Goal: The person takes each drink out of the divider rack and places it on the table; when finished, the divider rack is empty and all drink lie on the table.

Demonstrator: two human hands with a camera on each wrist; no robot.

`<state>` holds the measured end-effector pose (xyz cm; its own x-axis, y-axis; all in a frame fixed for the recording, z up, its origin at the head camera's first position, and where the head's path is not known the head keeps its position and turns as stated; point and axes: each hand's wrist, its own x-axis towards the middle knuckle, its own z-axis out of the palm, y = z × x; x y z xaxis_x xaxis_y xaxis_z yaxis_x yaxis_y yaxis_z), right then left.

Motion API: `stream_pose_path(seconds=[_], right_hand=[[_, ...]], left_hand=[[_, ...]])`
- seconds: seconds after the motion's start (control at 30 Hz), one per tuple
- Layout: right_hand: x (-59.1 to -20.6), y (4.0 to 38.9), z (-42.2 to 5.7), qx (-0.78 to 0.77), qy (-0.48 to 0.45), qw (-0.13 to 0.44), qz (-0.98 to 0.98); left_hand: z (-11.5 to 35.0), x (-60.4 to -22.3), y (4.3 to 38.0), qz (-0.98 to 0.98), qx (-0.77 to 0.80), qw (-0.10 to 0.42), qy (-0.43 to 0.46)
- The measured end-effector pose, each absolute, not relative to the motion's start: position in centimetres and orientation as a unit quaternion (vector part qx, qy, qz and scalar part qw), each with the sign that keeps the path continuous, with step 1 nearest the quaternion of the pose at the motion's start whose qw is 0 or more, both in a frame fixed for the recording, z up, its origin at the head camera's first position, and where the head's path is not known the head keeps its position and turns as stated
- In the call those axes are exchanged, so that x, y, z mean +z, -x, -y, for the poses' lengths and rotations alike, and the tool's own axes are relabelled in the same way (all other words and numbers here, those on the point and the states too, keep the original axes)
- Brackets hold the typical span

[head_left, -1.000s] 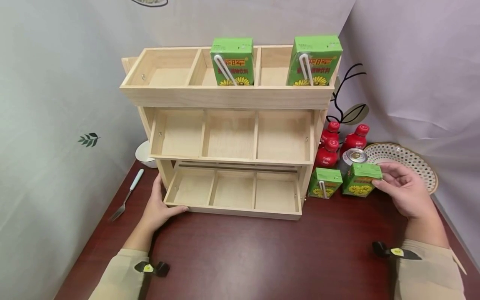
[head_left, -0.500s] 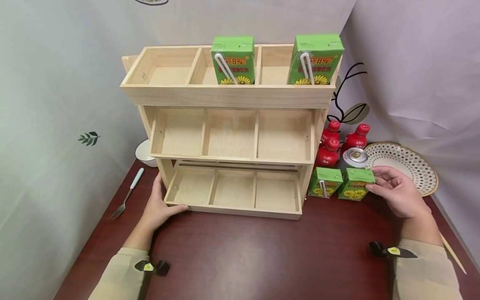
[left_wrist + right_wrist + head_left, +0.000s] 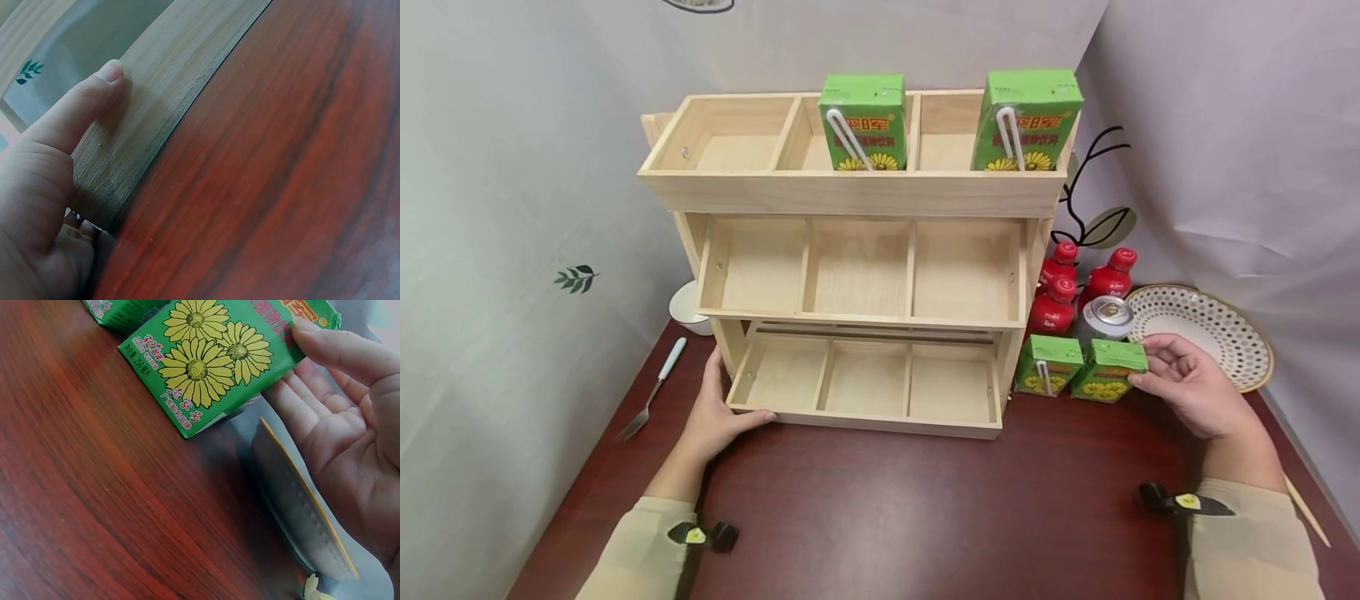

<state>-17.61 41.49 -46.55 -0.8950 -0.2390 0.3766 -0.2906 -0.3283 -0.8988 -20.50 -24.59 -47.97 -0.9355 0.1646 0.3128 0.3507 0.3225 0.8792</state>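
Observation:
A three-tier wooden display rack (image 3: 850,193) stands on the dark red table. At its lower left corner my left hand (image 3: 710,423) grips the bottom tray, thumb along the front board (image 3: 156,94) and the other fingers round the side, partly hidden. My right hand (image 3: 1191,385) pinches the right edge of a green drink carton (image 3: 1108,372), thumb on its flowered front (image 3: 212,356). That carton stands upright beside another green carton (image 3: 1048,367) with a white straw. Two more cartons sit in the top tier, one in the middle compartment (image 3: 867,125) and one in the right (image 3: 1028,121).
Behind the held carton are a silver can (image 3: 1107,318) and several red bottles (image 3: 1051,307). A dotted plate (image 3: 1217,333) leans at the right wall, close to my right hand. On the left lie a fork (image 3: 653,390) and a white bowl (image 3: 688,310). A thin wooden stick (image 3: 1307,512) lies far right.
The right hand has brought its carton left and slightly down, closer to the neighbouring carton; it moves only slightly in the last half second. My left hand stays on the rack.

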Motion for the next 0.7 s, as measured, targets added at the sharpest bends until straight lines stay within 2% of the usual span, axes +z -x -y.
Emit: stream_pose_path(seconds=[0.53,0.7], right_hand=[[-45.6,17.1,-41.7,0.753,-0.205,0.001,0.625],[-44.0,16.9,-41.3,0.769,-0.186,0.030,0.611]], left_hand=[[24.4,-47.9,20.5,0.817,-0.549,0.080,0.157],[24.5,-47.8,20.4,0.818,-0.547,0.083,0.156]])
